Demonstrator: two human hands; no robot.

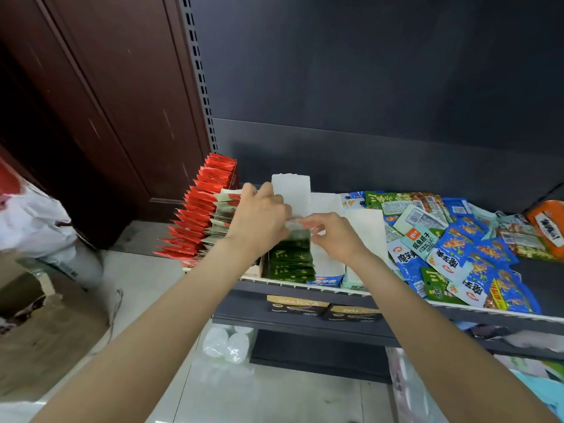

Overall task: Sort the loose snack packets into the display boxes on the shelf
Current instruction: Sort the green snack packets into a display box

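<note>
Dark grey shelving fills the upper view, its slotted upright (200, 71) standing beside a reddish-brown wooden door (100, 96), with pale floor tiles (146, 285) below. From my remote station I see the shelf (305, 290) crossing the middle of the frame, white-edged along its front. At right on it lies the pile of loose snack packets (457, 248), mostly blue with some green and one orange, overlapping one another. At left on the shelf stands a row of red packets (198, 221), upright and packed close, with a row of beige packets (221, 221) just beside it. Between these and the pile stand white display boxes (291, 190), their flaps raised; the nearest holds a stack of dark green packets (290, 261). Both forearms reach in from the bottom edge. The left hand (259, 221) has its grip curled round the top of a green packet (297, 235) over that box, and the right hand (332, 233) pinches the same packet's upper edge from the other side, the two hands nearly touching. Black and gold cartons (297, 305) sit on the lower shelf.
</note>
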